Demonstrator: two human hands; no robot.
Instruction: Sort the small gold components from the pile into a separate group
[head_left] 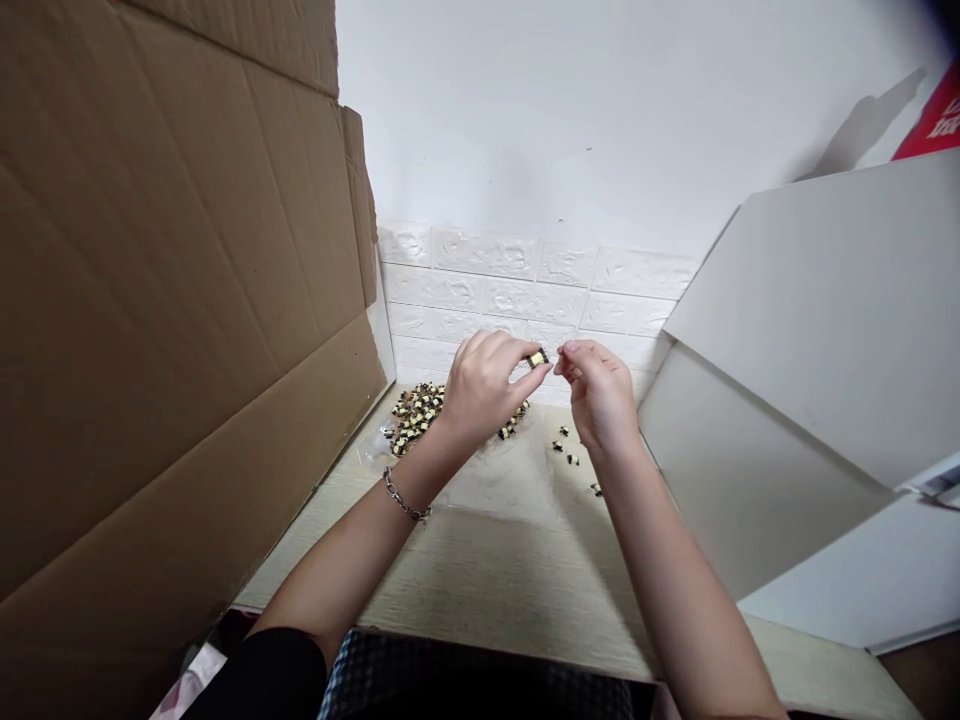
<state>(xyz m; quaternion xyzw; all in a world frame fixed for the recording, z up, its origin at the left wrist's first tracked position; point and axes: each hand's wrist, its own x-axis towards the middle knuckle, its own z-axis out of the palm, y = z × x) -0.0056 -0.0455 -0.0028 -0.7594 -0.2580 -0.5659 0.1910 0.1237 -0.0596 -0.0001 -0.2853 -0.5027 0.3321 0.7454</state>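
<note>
My left hand [486,385] pinches a small yellow-and-black transformer [537,358] with pins between thumb and index finger, raised above the table. Close by on its right, my right hand [600,388] has thumb and fingertips pressed together near the transformer's pins. Whatever those fingertips may hold is too small to make out. Behind my left wrist lies a heap of similar transformers [415,415], partly hidden by the forearm. More transformers [510,425] lie just right of that wrist. A few loose ones [573,460] are scattered beside my right forearm.
A tall cardboard sheet [187,250] walls the left side. White panels [810,400] stand at the right, and a white brick-patterned wall [517,285] closes the back. Clear plastic [379,440] lies by the heap on the pale tabletop [517,580].
</note>
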